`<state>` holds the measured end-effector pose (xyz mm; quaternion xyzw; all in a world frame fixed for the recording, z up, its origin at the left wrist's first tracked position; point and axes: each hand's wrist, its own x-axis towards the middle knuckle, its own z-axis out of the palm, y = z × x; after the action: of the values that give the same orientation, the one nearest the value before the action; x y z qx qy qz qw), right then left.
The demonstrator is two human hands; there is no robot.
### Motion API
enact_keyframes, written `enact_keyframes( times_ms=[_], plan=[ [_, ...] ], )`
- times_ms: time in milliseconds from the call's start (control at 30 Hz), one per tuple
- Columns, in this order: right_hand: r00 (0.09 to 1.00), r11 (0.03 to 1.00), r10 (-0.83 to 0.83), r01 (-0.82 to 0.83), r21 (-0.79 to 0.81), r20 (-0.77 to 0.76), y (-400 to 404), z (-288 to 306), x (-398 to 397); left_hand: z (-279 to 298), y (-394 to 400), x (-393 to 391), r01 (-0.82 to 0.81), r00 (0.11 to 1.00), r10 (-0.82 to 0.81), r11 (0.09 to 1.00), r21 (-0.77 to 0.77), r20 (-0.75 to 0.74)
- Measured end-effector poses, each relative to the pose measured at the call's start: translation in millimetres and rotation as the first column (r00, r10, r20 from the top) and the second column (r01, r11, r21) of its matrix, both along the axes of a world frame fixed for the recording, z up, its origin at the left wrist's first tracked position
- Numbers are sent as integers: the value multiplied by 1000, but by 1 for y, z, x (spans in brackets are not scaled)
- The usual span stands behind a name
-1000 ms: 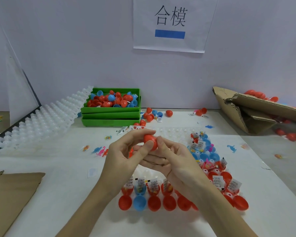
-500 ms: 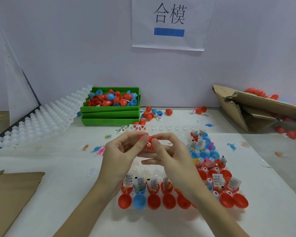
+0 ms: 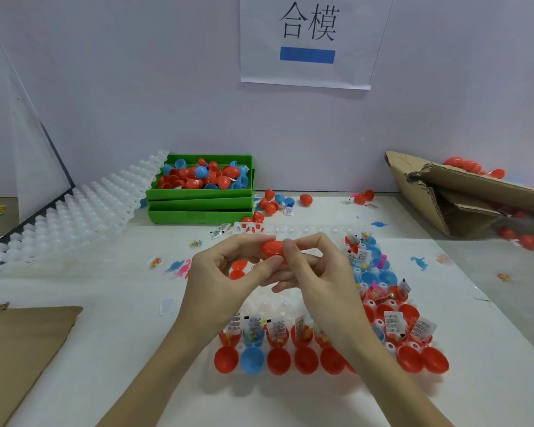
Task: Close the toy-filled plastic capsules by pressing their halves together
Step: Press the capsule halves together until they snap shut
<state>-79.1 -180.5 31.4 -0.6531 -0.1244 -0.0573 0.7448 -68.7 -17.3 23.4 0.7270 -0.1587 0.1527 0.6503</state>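
A red capsule [image 3: 272, 248] is held above the table between both hands. My left hand [image 3: 219, 278] pinches it from the left and below, my right hand [image 3: 318, 278] pinches it from the right with the thumb on top. Under the hands lies a clear plastic tray [image 3: 293, 229] holding open capsule halves. The front row [image 3: 278, 360] has empty red halves and one blue half. Behind them stand halves with toys and paper slips [image 3: 278, 332]. More filled red and blue halves [image 3: 376, 272] run along the tray's right side.
A stack of green bins [image 3: 198, 211] with loose red and blue halves stands at the back. White stacked trays [image 3: 74, 211] lean at the left. Torn cardboard box [image 3: 463, 195] at the right, flat cardboard [image 3: 19, 343] at the front left. Small toy dinosaurs [image 3: 181, 268] lie scattered.
The hands have turned the red capsule between the fingers; the right thumb now lies over its top, and the left thumb has slid beneath it. The hands stay in the same spot.
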Motion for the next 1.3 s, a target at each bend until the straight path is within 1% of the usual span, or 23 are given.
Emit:
enact_keyframes(
  times_ms=[133, 267, 433, 567, 633, 733, 800, 867, 967, 1033, 1100, 1167, 1233, 1300],
  plan=[
    [1000, 999, 29, -29, -24, 2, -1, -1, 0, -2, -1, 0, 19, 1000, -19, 1000, -10, -3],
    [998, 999, 28, -25, -46, 57, -5, 0, 2, -2, -3, -1, 48, 999, -48, 998, -29, 0],
    [990, 994, 78, -68, -90, 114, -9, 2, 3, 0, -2, -1, 64, 998, -64, 997, -45, 5],
    [989, 991, 65, -48, -125, 136, -9, -1, 5, -1, -1, 0, 83, 997, -83, 996, -43, 1],
    [990, 993, 55, -40, -114, 129, -8, -2, 5, -2, -1, 0, 75, 997, -75, 997, -29, 11],
    [993, 996, 32, -22, -88, 115, -6, -4, 4, -5, -2, 0, 45, 997, -48, 998, 39, 65],
    [994, 997, 68, -64, -51, 83, -6, -3, 3, -5, -3, -1, 41, 993, -54, 992, 120, 107],
    [989, 989, 150, -150, 10, 17, -5, -2, 1, -6, -5, -2, 30, 983, -65, 979, 203, 170],
    [968, 967, 240, -231, 103, -78, -4, -4, 1, -9, -5, -1, -106, 954, 21, 957, 270, 299],
    [953, 951, 282, -262, 163, -110, -3, -6, 2, -12, -4, 0, -171, 933, 56, 939, 300, 355],
    [931, 923, 335, -293, 249, -144, -2, -6, 4, -13, -6, -2, -181, 933, 66, 936, 303, 354],
    [887, 863, 423, -332, 381, -186, -3, -4, 5, -12, -8, -3, -137, 951, 55, 957, 255, 304],
    [831, 777, 529, -392, 493, -172, -4, -2, 6, -10, -8, -3, -70, 967, 18, 978, 197, 255],
    [790, 721, 596, -450, 527, -142, -6, 0, 6, -7, -6, -1, -9, 979, -23, 988, 152, 204]
  ],
)
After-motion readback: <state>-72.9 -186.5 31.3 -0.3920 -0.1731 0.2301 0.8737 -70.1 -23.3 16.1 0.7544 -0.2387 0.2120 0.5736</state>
